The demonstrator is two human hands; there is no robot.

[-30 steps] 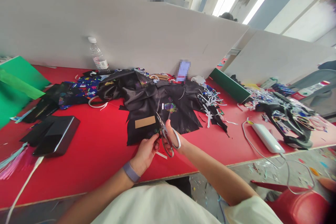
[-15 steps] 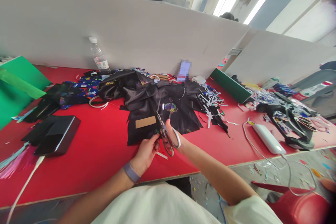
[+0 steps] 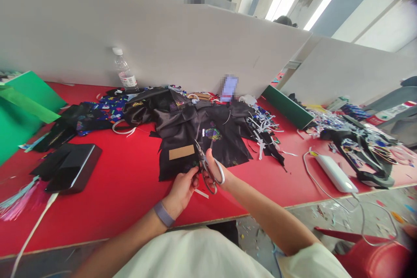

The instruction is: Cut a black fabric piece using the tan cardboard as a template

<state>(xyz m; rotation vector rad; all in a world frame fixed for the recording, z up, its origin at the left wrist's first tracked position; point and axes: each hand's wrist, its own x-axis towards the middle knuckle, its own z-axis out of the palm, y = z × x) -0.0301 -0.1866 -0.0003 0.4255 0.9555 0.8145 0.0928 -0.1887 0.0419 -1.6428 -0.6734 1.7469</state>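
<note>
- Black cloth (image 3: 174,121), dark and shiny, with coloured motifs: spread in folds in front of the person; its near edge lies at the left fingertips.
- Left hand (image 3: 180,189): thumb and forefinger pressed together, pinching the near edge of the cloth; the other fingers curled beneath, partly hidden.
- Scissors (image 3: 202,161), metal: held in the right hand, points directed away from the person, over the cloth and just beside the left fingertips; whether the blades are parted cannot be told.
- Right hand (image 3: 213,169): fingers closed around the scissor handles, thumb upright, one loop showing pale against the wrist.
- Cardboard strip (image 3: 181,152), brown: flat on the cloth, left of the scissor blades.
- Forearms: both reaching in from the near edge, converging at the cloth; a grey-purple wristband (image 3: 163,214) on the left wrist.
- Table (image 3: 130,191), red: a white strip (image 3: 202,193) near the hands; a black device (image 3: 76,168) with a cable at left; a white device (image 3: 335,173) and heaped scraps at right.
- Bottle (image 3: 126,74), clear, white-capped: standing behind the cloth, near a white partition (image 3: 179,34).
- Room: bright windows beyond the partition; a red stool (image 3: 378,258) at lower right; littered floor (image 3: 260,236).
</note>
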